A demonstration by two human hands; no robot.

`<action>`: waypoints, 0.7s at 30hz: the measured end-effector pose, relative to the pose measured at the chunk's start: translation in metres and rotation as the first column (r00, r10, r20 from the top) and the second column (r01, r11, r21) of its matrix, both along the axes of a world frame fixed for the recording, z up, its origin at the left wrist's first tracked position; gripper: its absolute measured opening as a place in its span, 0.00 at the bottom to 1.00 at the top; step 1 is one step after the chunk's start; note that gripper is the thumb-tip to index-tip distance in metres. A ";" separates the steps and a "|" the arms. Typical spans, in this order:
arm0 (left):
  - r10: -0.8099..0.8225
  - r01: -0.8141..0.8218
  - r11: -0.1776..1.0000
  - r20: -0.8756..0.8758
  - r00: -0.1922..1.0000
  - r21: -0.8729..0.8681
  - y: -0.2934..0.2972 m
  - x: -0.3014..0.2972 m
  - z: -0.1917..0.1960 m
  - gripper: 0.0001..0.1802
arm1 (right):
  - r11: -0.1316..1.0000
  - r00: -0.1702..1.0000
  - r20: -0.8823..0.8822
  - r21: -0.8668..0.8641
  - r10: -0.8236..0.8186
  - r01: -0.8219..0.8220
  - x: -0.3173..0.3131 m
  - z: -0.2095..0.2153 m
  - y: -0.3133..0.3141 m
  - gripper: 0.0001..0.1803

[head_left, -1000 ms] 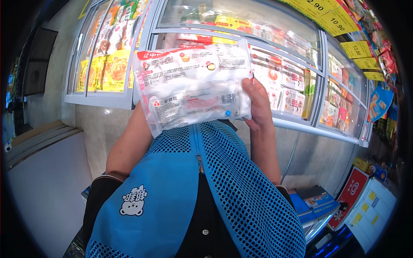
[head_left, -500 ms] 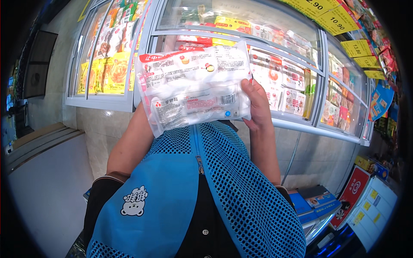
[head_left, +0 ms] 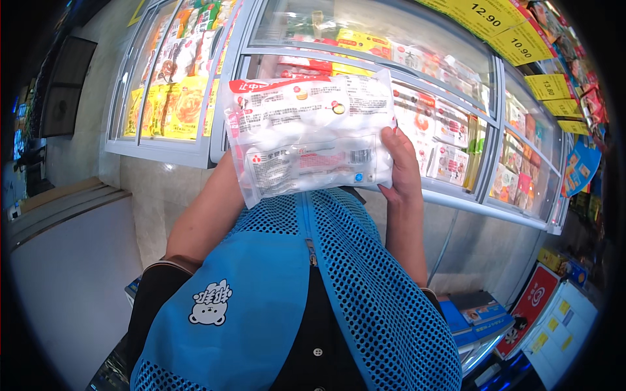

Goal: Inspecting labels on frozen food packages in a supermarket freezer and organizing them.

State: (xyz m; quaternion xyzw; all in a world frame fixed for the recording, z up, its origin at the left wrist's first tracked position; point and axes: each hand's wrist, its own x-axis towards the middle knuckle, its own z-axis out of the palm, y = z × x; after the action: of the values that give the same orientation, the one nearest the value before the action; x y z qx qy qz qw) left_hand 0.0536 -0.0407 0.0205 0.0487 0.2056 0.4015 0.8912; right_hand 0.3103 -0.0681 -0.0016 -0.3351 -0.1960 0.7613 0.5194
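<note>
A clear plastic bag of white rounded pieces (head_left: 313, 137), with a red strip along its top edge and printed panels, is held up in front of my chest. My right hand (head_left: 402, 163) grips its right edge, the thumb lying on the front face and the other fingers behind. From the lower left my left forearm (head_left: 208, 208) runs up to the bag's lower left side. The bag covers my left hand, so its fingers cannot be seen. Behind the bag stands a glass-topped chest freezer (head_left: 365, 55) full of packaged food.
A second glass-topped freezer (head_left: 173, 72) with yellow and white packs stands at the left. Yellow price signs (head_left: 486, 16) hang at the upper right. A grey-white panel (head_left: 78, 267) is at lower left, and a red and white cabinet (head_left: 538, 300) at lower right.
The bag and both arms sit slightly further right and lower in the picture. The freezers and my vest shift the same way, so the view itself has moved. My right hand keeps its grip.
</note>
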 end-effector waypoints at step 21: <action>-0.041 0.041 0.999 -0.001 0.999 0.014 -0.007 -0.005 -0.001 0.33 | 0.997 1.000 0.015 0.074 0.011 -0.012 -0.002 0.014 -0.004 0.32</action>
State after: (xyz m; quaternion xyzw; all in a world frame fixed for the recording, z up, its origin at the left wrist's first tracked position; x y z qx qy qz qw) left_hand 0.0486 -0.0482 0.0200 0.0595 0.2021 0.3844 0.8988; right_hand 0.3078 -0.0717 0.0128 -0.3201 -0.2298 0.7538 0.5258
